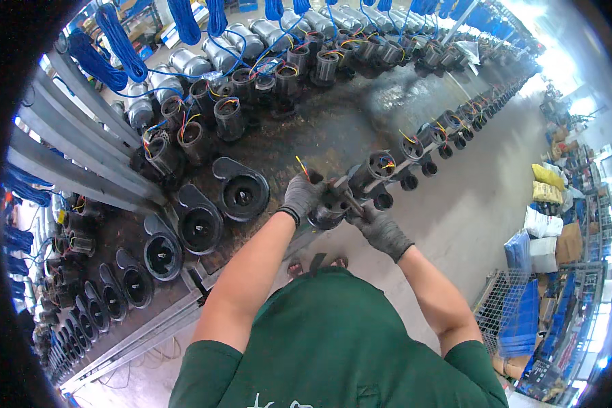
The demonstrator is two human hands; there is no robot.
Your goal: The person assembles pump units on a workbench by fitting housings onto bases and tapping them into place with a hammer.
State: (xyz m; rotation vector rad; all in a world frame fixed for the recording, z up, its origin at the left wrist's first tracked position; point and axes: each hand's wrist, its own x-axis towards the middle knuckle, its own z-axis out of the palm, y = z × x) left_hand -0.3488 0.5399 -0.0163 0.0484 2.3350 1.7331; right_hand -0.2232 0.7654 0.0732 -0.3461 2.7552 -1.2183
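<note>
At the bench edge, both of my gloved hands meet over a black pump housing (328,216). My left hand (302,196), in a grey glove, is closed at the housing's upper left side, gripping a black part from which yellow and red wires (301,165) stick up. My right hand (382,233), also grey-gloved, closes around a dark rod-like tool (349,198) that slants up and left across the housing; its far end is hard to make out. Just beyond stands another black cylindrical housing (372,170) with coloured wires inside its open top.
Black round pump bases (245,196) with side spouts line the bench to the left. Wired black housings (229,119) and silver motor cylinders (190,62) fill the far side, under hanging blue cable coils (119,47). Grey metal posts (88,139) rise at left. Sacks and a wire cage (500,299) stand right.
</note>
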